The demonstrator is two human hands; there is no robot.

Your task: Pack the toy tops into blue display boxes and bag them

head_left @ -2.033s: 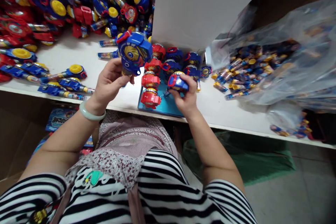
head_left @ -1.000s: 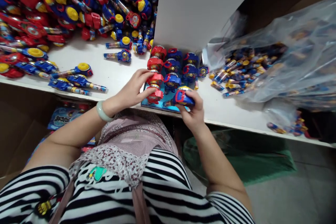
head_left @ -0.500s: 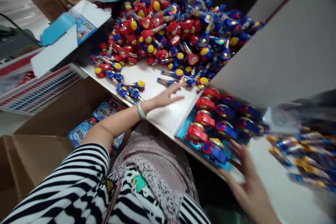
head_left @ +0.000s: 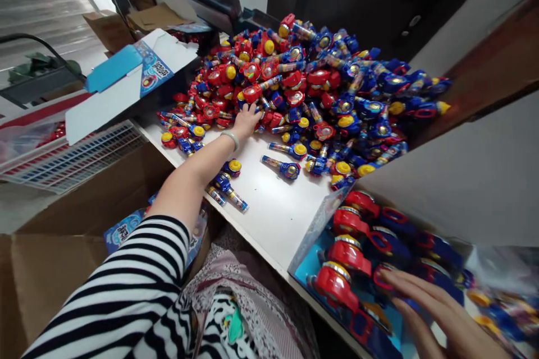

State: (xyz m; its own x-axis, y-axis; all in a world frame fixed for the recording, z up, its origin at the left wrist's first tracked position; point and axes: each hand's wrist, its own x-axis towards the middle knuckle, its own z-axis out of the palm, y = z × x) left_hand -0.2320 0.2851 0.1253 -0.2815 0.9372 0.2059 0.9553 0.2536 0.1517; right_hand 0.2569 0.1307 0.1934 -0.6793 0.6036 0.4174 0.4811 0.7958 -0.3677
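My left hand (head_left: 247, 122) reaches to the front edge of a large pile of red and blue plastic toys (head_left: 290, 84), many with yellow round parts and clear tubes. Its fingers are apart and rest over a red toy, with nothing visibly held. My right hand (head_left: 450, 314) is over the right side of an open display box (head_left: 303, 258) holding rows of red toys (head_left: 347, 252) and blue toys (head_left: 389, 247). Its fingers are stretched out near the blue toys; whether they touch one is unclear. A lone blue toy (head_left: 281, 167) lies on the white table (head_left: 269, 207).
An open blue-and-white carton (head_left: 126, 76) stands at the left of the pile. A large cardboard box (head_left: 59, 258) with printed packs (head_left: 122, 230) sits below the table edge. A white wire basket (head_left: 84, 157) is further left. Bagged toys (head_left: 505, 303) lie at right.
My left hand has moved left and farther back, from the table's middle to the pile. My right hand has come over the display box from its right front. The camera view has shifted.
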